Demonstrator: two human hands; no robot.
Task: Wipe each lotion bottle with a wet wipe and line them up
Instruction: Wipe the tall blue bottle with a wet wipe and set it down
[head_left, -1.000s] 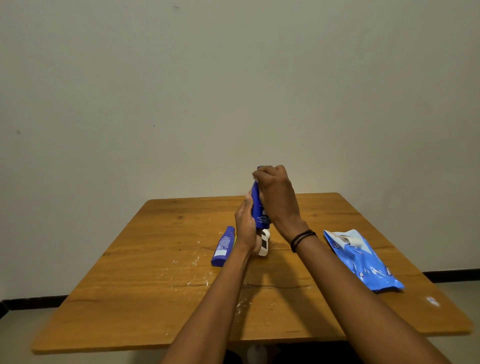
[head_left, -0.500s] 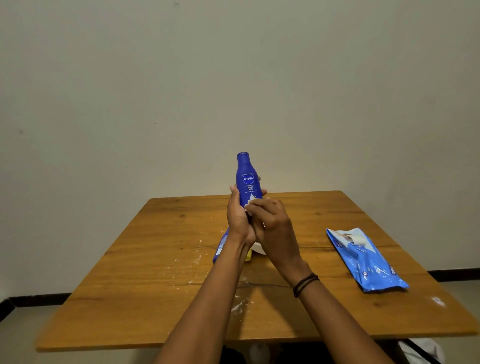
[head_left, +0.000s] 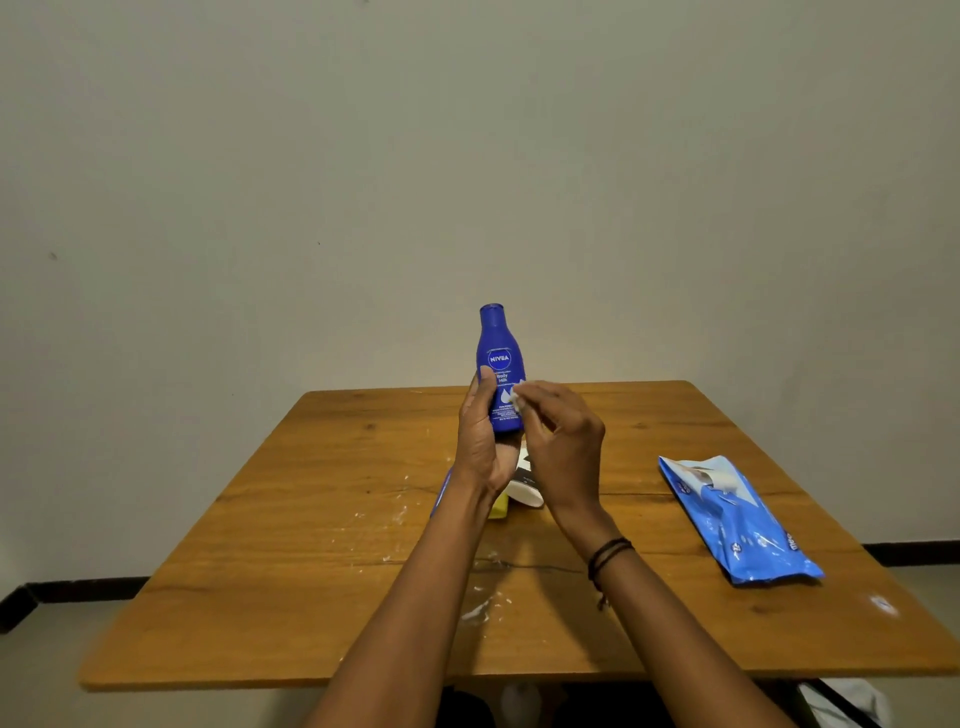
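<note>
Over our wooden table (head_left: 311, 545), our left hand (head_left: 480, 447) grips one blue lotion bottle (head_left: 498, 358) upright; our right hand (head_left: 563, 452) pinches one wipe (head_left: 518, 399) against it. One wipe pack (head_left: 743, 525) lies to the right.

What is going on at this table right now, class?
A person is wiping a blue lotion bottle. The left hand holds it upright above the wooden table, while the right hand uses its fingers to pinch a small white wipe against the label. More containers lie on the table behind the hands, mostly hidden. A blue wipe pack lies to the right.
</note>
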